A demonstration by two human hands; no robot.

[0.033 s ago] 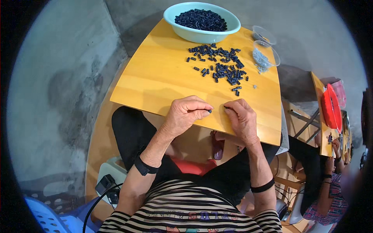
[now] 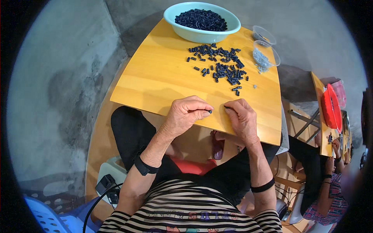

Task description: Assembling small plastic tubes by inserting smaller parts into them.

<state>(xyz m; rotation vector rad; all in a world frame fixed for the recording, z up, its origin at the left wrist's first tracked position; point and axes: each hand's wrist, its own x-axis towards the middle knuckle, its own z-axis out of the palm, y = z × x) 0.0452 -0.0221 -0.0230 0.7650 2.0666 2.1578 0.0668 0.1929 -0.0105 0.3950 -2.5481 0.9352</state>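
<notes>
My left hand is closed in a pinch near the front edge of the yellow tabletop. Between its thumb and forefinger shows the end of a small black cylindrical part. To its right, a short gap away, my right hand also pinches, over the table's edge. A small dark part pokes out at its fingertips, mostly hidden. Beyond both hands lies a loose spread of small black cylindrical parts. A few stray ones sit closest to my right hand.
A pale turquoise basin heaped with black parts stands at the far edge. Clear plastic tubs at the far right hold small silvery pieces. Further right, a co-worker's hand rests at another table with a red basin.
</notes>
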